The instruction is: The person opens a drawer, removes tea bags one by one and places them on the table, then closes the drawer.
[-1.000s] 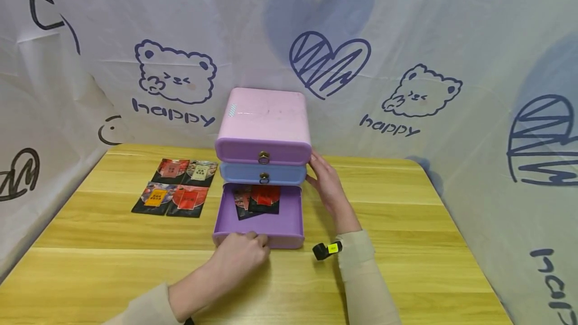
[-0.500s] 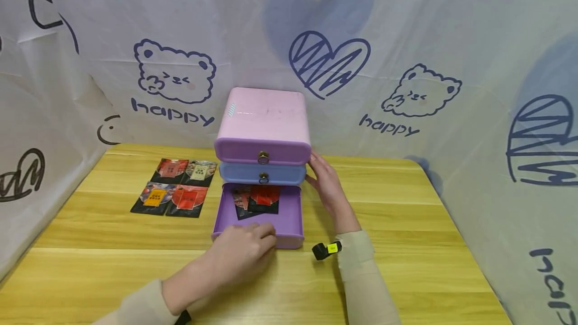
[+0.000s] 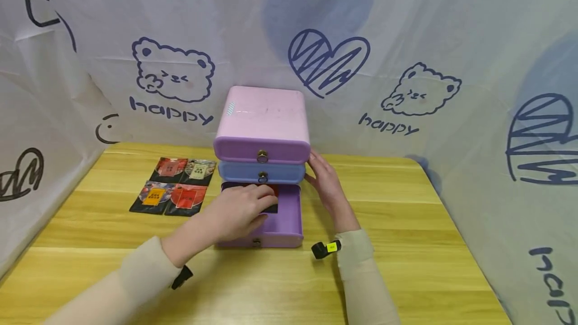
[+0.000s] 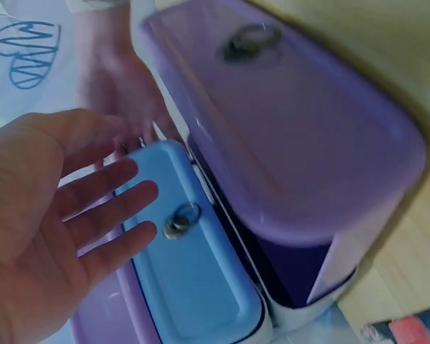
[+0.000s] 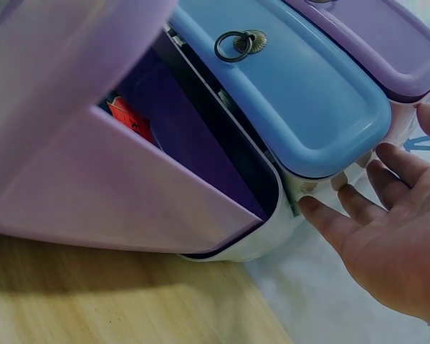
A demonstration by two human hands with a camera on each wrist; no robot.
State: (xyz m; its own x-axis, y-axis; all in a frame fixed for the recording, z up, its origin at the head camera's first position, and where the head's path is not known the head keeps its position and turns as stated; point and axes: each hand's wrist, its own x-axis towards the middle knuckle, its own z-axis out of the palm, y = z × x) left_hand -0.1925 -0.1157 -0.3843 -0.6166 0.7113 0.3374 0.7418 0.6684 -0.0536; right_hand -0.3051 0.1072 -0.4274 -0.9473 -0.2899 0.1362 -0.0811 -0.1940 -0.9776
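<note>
A small drawer cabinet point(image 3: 266, 112) with a pink top stands at the back of the table. Its bottom purple drawer point(image 3: 291, 222) is pulled out; the blue middle drawer point(image 3: 244, 172) and the top drawer are closed. My left hand point(image 3: 235, 209) reaches over the pulled-out drawer, fingers loosely spread and holding nothing, as the left wrist view shows. Beneath it, a black-and-red packet point(image 3: 273, 208) in the drawer is mostly hidden. My right hand point(image 3: 328, 187) rests against the cabinet's right side, its fingers point(image 5: 330, 218) extended along the wall.
Several flat packets point(image 3: 186, 199) lie in two rows left of the cabinet on the wooden table point(image 3: 397, 245). A white cloth point(image 3: 253, 24) printed with bears and hearts hangs behind. Small black cameras point(image 3: 319, 250) are strapped at the wrists.
My left hand has left the bottom drawer's front and moved up and inward over the drawer, now covering most of the packets there. My right hand stays at the cabinet's side.
</note>
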